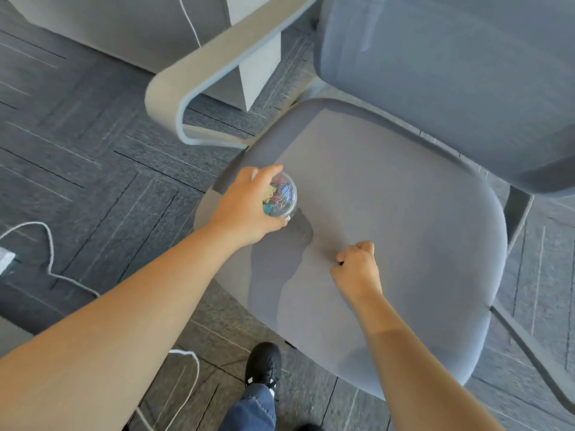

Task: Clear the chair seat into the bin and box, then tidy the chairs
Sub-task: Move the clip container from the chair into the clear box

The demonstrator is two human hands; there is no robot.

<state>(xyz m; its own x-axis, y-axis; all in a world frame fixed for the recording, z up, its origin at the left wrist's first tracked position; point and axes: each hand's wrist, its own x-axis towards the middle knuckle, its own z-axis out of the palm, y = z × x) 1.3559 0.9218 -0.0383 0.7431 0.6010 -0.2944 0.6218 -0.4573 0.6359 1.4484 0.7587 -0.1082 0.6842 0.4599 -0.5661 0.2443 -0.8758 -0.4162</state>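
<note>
Our left hand point(249, 206) was curled around a clear plastic tub point(283, 195) of coloured binder clips, thumb at its near side and fingers over the far side, holding it just above the front left part of the chair seat point(404, 228). The tub was tipped so that its round lid faced up and to the right, its short axis leaning that way; we could not tell whether its base touched the fabric. Our right hand point(357, 265) was clenched into a fist over the middle of the seat, with a small dark thing barely showing between thumb and forefinger; what it was we could not make out. The two hands were near each other but apart. The chair's pale armrest point(193, 79) curved up beyond the left hand, and the mesh backrest point(451, 73) rose at the far right. White cables point(51, 256) trailed on the grey carpet point(77, 144) to the left, and our black shoe point(263, 363) stood just before the seat's front edge.
</note>
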